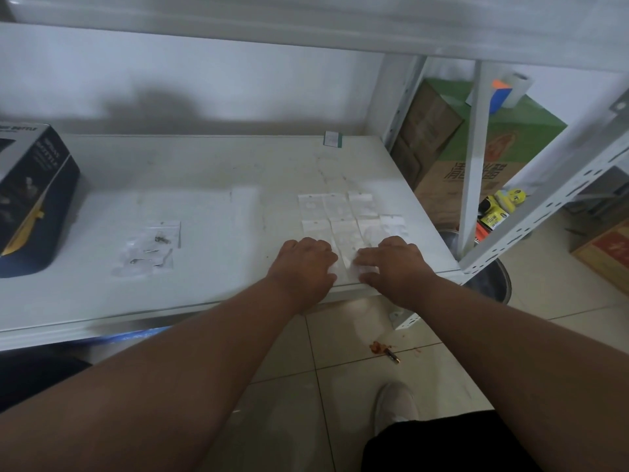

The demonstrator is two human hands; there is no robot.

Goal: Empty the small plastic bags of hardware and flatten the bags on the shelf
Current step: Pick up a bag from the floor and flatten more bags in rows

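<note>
step: flattening | my left hand point(304, 265) and right hand point(391, 264) press the bag point(345, 257) flat, fingers loosely curled | laid beside the flattened bags point(335, 207) (keeps rows tidy) | full bags point(149, 248) wait left

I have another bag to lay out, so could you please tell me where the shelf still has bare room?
Bare patches: between the unopened bags and the flattened bags, and the whole back strip along the wall. It is crowded at the front right corner, where both hands press a bag, and by the dark box at left.
</note>
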